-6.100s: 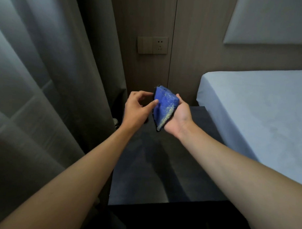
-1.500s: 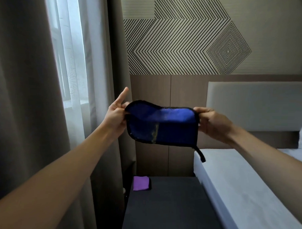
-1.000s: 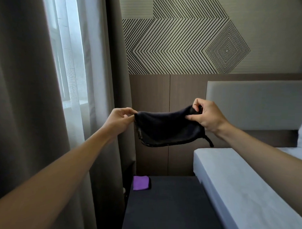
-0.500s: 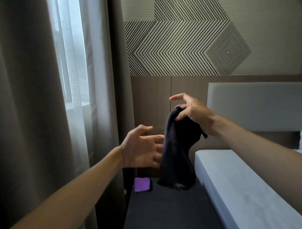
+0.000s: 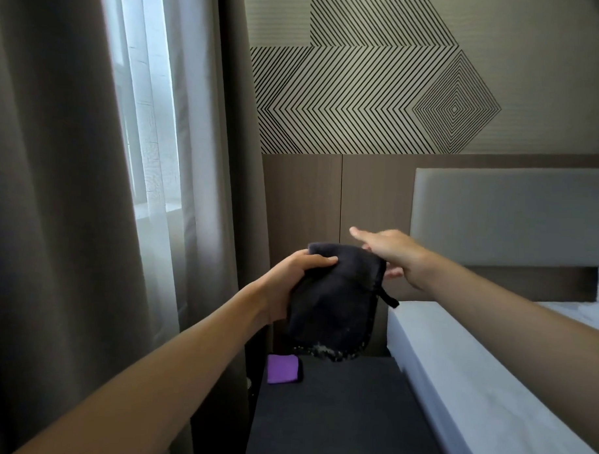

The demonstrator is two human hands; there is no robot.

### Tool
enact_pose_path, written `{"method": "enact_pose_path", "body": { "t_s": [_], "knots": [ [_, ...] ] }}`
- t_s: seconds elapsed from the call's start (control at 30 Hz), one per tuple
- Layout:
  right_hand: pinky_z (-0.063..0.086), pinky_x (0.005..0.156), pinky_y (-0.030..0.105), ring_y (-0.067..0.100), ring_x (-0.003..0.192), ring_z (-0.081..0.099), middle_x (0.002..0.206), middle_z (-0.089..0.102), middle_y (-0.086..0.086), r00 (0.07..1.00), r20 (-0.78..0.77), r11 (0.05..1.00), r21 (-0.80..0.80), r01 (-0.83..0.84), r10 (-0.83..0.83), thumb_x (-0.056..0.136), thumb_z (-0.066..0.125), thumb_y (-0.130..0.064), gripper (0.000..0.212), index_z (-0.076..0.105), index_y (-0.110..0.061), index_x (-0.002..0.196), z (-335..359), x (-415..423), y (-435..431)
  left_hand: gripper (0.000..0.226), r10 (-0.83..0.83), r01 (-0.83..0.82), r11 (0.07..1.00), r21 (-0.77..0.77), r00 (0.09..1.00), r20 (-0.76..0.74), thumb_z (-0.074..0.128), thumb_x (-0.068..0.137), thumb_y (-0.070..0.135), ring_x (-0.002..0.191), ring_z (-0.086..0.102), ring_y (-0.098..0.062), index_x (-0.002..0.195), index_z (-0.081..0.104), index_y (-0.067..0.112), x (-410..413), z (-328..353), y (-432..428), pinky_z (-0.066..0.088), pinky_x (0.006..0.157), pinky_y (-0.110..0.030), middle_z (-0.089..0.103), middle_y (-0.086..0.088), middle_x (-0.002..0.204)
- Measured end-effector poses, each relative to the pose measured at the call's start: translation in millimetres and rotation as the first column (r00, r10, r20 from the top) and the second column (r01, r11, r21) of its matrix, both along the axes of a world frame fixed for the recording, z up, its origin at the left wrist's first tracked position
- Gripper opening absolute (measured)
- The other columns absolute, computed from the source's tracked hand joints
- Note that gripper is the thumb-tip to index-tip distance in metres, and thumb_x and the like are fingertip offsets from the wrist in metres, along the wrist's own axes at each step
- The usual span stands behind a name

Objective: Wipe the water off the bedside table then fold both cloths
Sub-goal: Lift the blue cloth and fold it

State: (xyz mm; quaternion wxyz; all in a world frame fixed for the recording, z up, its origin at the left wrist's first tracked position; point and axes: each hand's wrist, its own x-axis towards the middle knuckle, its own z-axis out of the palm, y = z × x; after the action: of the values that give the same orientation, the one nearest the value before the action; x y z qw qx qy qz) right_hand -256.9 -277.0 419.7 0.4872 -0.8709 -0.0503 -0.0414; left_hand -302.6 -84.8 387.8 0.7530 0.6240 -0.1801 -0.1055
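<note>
A dark blue cloth (image 5: 333,302) with a black edge hangs folded in the air above the bedside table (image 5: 335,418). My left hand (image 5: 289,280) grips its left side, thumb on the front near the top. My right hand (image 5: 389,253) is at the cloth's top right corner with the fingers stretched out flat; its fingertips touch or lie just behind the cloth. A small purple cloth (image 5: 283,369), folded into a square, lies on the table's far left corner.
A bed with a white sheet (image 5: 489,386) runs along the table's right side, with a grey padded headboard (image 5: 509,213) behind it. Brown curtains (image 5: 55,184) and a sheer one hang close on the left. A wood-panelled wall stands behind the table.
The cloth was stretched between both hands, then hung from my right hand alone. Now my left hand has taken hold of it and my right hand has opened flat.
</note>
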Motion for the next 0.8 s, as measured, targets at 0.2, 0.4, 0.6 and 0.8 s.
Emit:
{"method": "enact_pose_path", "body": {
  "t_s": [0.2,0.4,0.6,0.8],
  "knots": [
    [0.050,0.077,0.036,0.037,0.086,0.070,0.096,0.074,0.028,0.937,-0.335,0.962,0.275,-0.001,0.096,0.079,0.005,-0.092,0.119,0.070,0.005,0.096,-22.5,-0.1,2.5,0.023,0.102,-0.103,0.994,-0.038,0.994,-0.038,0.062,0.091,0.018,0.079,0.072,-0.024,0.113,0.058,0.015,1.5,13.9,11.0,0.057,0.074,-0.036,0.072,-0.013,0.096],
    [0.046,0.088,0.039,0.032,0.104,0.067,0.115,0.065,0.022,0.865,-0.422,0.944,0.291,-0.156,0.273,0.060,0.004,-0.103,0.132,0.057,0.002,0.119,-29.3,9.5,10.9,0.030,0.124,-0.135,0.982,-0.135,0.988,-0.090,0.063,0.089,0.012,0.087,0.070,-0.028,0.118,0.055,0.011,5.8,15.9,10.7,0.057,0.080,-0.041,0.069,-0.017,0.103],
    [0.045,0.110,0.047,0.033,0.121,0.062,0.128,0.066,0.022,0.875,-0.131,0.717,0.635,-0.288,0.467,0.097,0.056,-0.043,0.056,0.058,-0.003,0.135,-28.7,-0.5,13.4,0.011,0.074,-0.097,0.982,-0.164,0.987,-0.140,0.059,0.089,0.005,0.071,0.072,-0.020,0.100,0.062,0.005,4.6,4.1,10.9,0.057,0.062,-0.026,0.072,-0.011,0.078],
    [0.055,0.092,0.039,0.028,0.094,0.069,0.108,0.070,0.020,0.857,-0.179,0.683,0.689,-0.242,0.484,0.094,0.058,-0.018,0.040,0.062,0.001,0.129,-21.1,-13.5,-0.7,0.014,0.093,-0.108,0.982,-0.155,0.990,-0.103,0.048,0.087,-0.004,0.061,0.068,-0.017,0.093,0.053,0.008,5.8,11.7,15.9,0.054,0.051,-0.020,0.066,-0.008,0.071]
  ]
}}
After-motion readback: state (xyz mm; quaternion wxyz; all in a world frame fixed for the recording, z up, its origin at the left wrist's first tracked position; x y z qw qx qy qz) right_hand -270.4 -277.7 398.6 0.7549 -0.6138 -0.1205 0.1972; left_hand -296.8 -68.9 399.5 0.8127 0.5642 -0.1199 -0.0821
